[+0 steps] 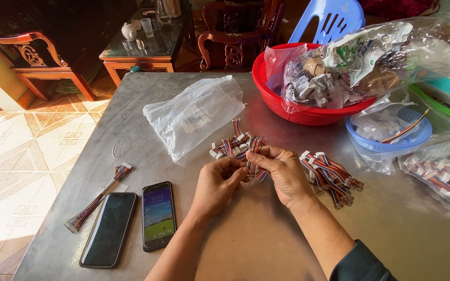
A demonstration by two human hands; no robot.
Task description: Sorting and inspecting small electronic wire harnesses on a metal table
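**Striped ribbon leads, pinched and sorted between two hands**

Striped in red, blue and orange, a short ribbon cable (253, 162) with white end plugs sits pinched between the fingertips of both hands; the left hand (215, 183) closes thumb and forefinger on its lower part, the right hand (283, 171) curls over the upper part from the other side, so neither hand is slack or empty. To my judgement the work goes best with the grip kept on the white plug housing rather than on the thin wires; the strands should lie flat and untwisted between the fingers, with any pull kept gentle and in line with the lead.

Just beyond the fingertips lies a loose heap of cables (234, 144), several of them, too tangled to count exactly; just outside the right fingers lies a second bundle (331, 177), likewise uncounted; well off past the left wrist lies one long cable (97, 198) on its own.

Counted: two phones beside the left forearm, a dark phone (109, 229) and a lit phone (158, 215); one limp clear bag (194, 114) beyond the left fingers; one red basin (292, 112) heaped with filled plastic bags beyond the right fingers; one blue basket (389, 140) beside it; one more packet of cables (441, 174) at the far right; all on one steel table (266, 239).
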